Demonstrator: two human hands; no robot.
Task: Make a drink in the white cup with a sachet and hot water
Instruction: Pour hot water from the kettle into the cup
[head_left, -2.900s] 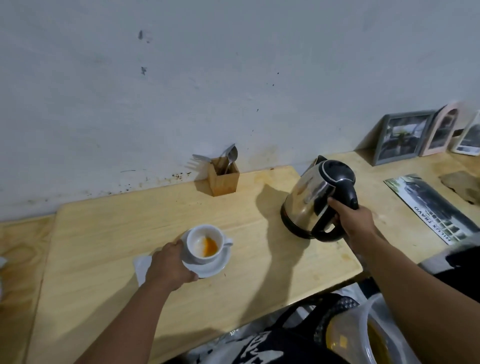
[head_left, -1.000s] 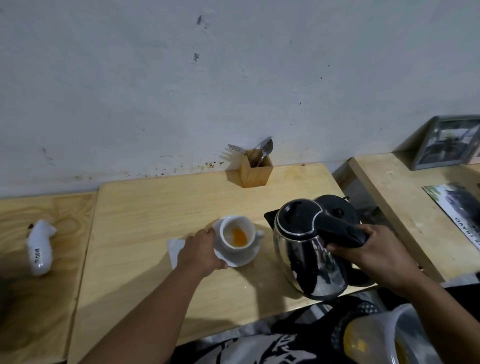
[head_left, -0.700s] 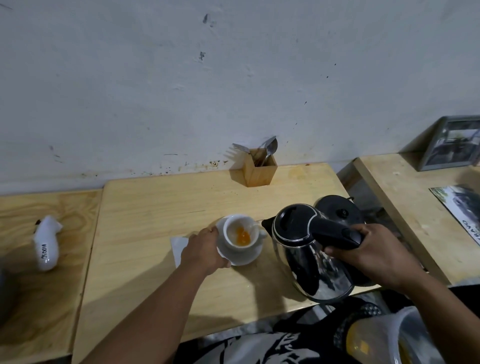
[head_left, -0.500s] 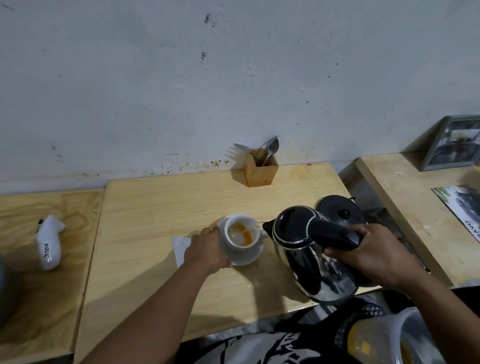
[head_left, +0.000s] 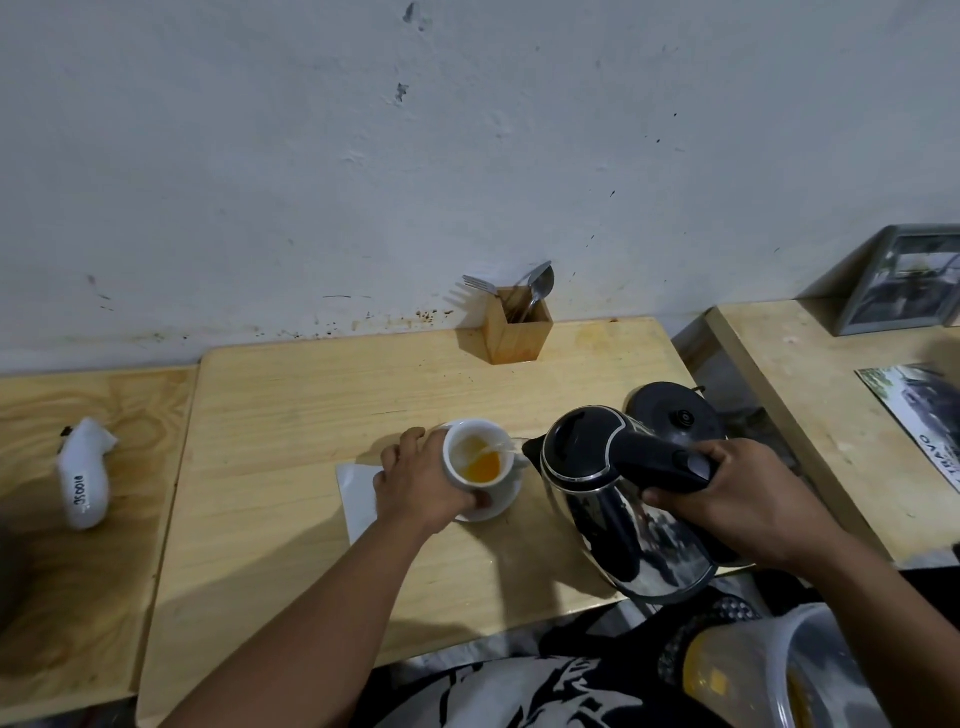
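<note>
A scuffed pale wall (head_left: 467, 156) fills the top of my view, and below it sits a light wooden table (head_left: 291, 519) pushed right up against it. I've got the white cup (head_left: 475, 457) near the middle of the table, standing on its saucer (head_left: 493, 506), with orange liquid pooled in the bottom. My left hand (head_left: 421, 486) is at nine o'clock of the cup, fingers curled snug around its side, thumb low near the saucer edge. At three o'clock of the cup is the steel kettle (head_left: 623, 499), tipped toward it, and I can see a thin stream running from the spout into the cup. My right hand (head_left: 727, 504) is wrapped tight around the kettle's black handle, fingers closed under it. Just behind the kettle, at one o'clock of it, sits its round black base (head_left: 675, 415). Under my left hand, at eight o'clock of the cup, a white napkin (head_left: 358, 493) lies flat, partly covered. Up at twelve o'clock of the cup, against the wall, a wooden holder (head_left: 517, 332) carries a fork and spoons. Far off at nine o'clock, on the neighbouring tabletop, lies a white pouch (head_left: 85, 480) with writing on it. At two o'clock, on the separate right-hand table, a framed picture (head_left: 904, 280) leans on the wall with a printed leaflet (head_left: 919, 410) in front of it.
</note>
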